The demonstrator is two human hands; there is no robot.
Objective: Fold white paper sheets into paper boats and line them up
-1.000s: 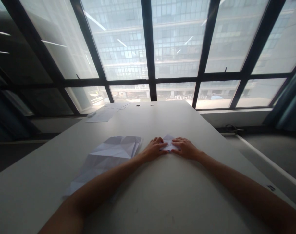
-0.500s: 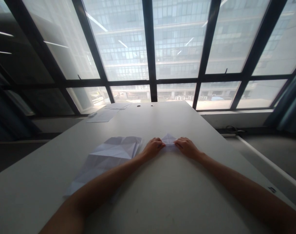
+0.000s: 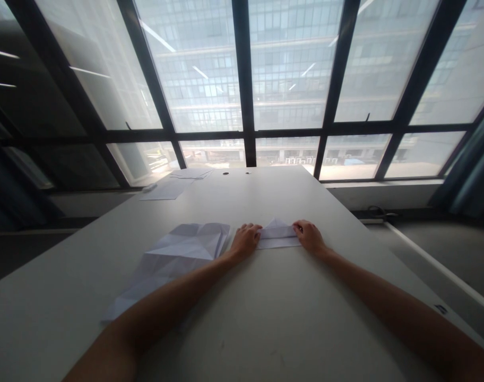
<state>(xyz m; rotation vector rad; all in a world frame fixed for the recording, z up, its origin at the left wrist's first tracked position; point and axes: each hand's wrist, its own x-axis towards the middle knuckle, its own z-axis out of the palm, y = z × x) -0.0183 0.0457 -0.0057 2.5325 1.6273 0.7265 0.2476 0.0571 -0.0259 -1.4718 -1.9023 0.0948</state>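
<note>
Head view, mid-frame: left hand (image 3: 245, 240) and right hand (image 3: 309, 236) have spread apart, each pinching an end of the folded paper (image 3: 277, 235); crease flattened on desk (image 3: 266, 318).

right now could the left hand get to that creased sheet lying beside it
Probably yes. The left hand rests at the left end of the small folded paper, and the creased sheet lies flat on the table just to its left, nothing visible between them.

I can't make out the two small dark specks (image 3: 226, 173) at the far table edge. Both my forearms run off the bottom edge, and my fingertips (image 3: 255, 230) cover the small white folded paper's (image 3: 278, 235) ends.
</note>
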